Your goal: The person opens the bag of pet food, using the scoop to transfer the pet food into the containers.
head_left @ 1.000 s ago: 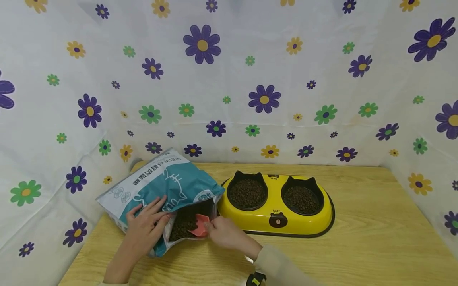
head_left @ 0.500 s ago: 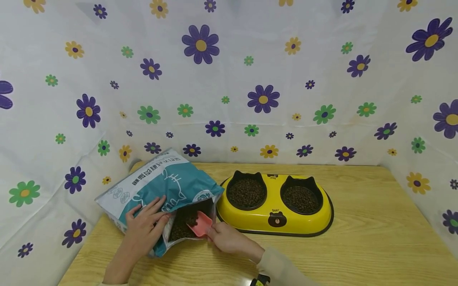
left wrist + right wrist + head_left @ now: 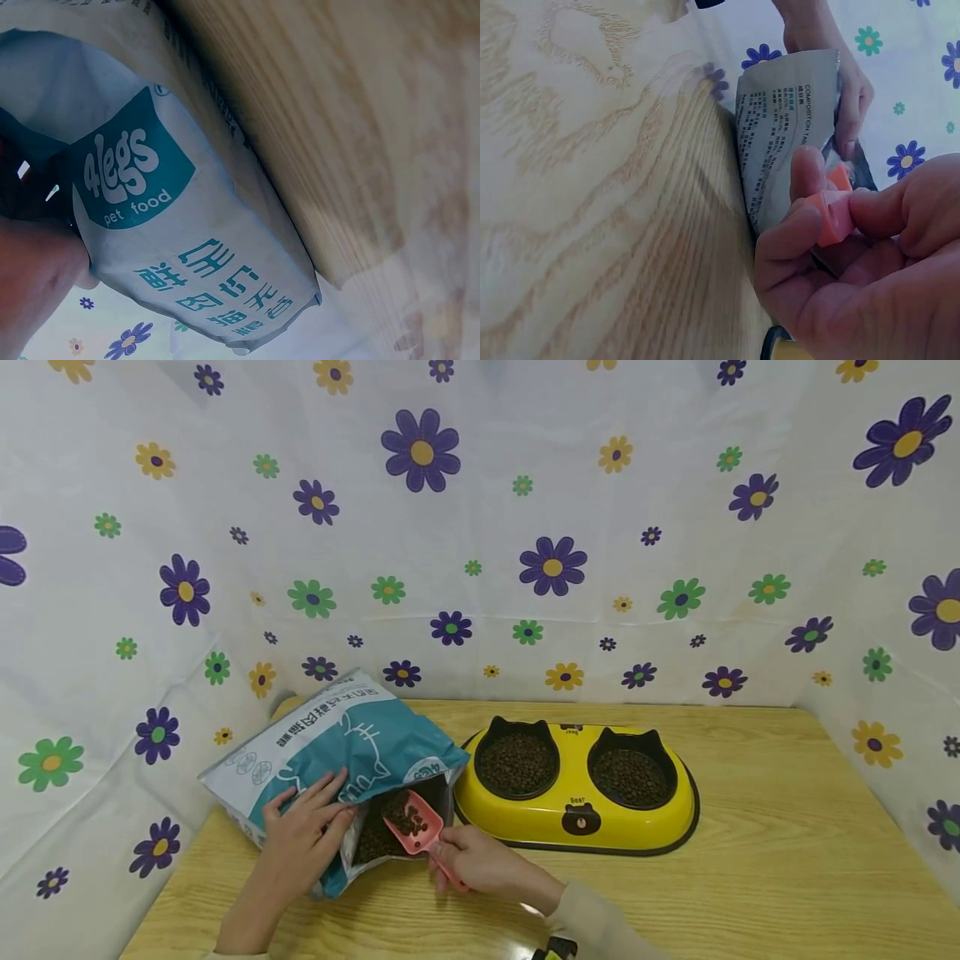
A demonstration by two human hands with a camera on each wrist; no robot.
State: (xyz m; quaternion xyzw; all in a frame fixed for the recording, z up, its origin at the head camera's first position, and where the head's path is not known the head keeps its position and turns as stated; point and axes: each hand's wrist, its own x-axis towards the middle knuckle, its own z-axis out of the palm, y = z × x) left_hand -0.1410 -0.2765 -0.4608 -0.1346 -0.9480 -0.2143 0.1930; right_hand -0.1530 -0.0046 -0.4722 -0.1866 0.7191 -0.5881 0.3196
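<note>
A teal and white cat food bag (image 3: 375, 727) lies on its side, its mouth facing right and brown kibble (image 3: 372, 839) visible inside. My left hand (image 3: 303, 839) rests on the bag beside the mouth, fingers spread over its upper face, the thumb near the opening's edge. My right hand (image 3: 476, 860) pinches the handle of a pink scoop (image 3: 420, 827), whose blade sits in the mouth with kibble on it. In the right wrist view, thumb and fingers close on the pink handle (image 3: 832, 216). The left wrist view shows the bag's printed end panel (image 3: 191, 225) with part of the left hand.
Right of the bag, a yellow double-bowl stand (image 3: 510, 827) carries two black cat-eared bowls, the left (image 3: 545, 731) and the right (image 3: 648, 745), both holding kibble. The wooden table (image 3: 780, 827) meets a flower-print cloth (image 3: 480, 510) at the back and sides.
My right hand has tilted and drawn the pink scoop back slightly, so its handle and kibble-loaded blade now show. The left hand and the bag stay in place.
</note>
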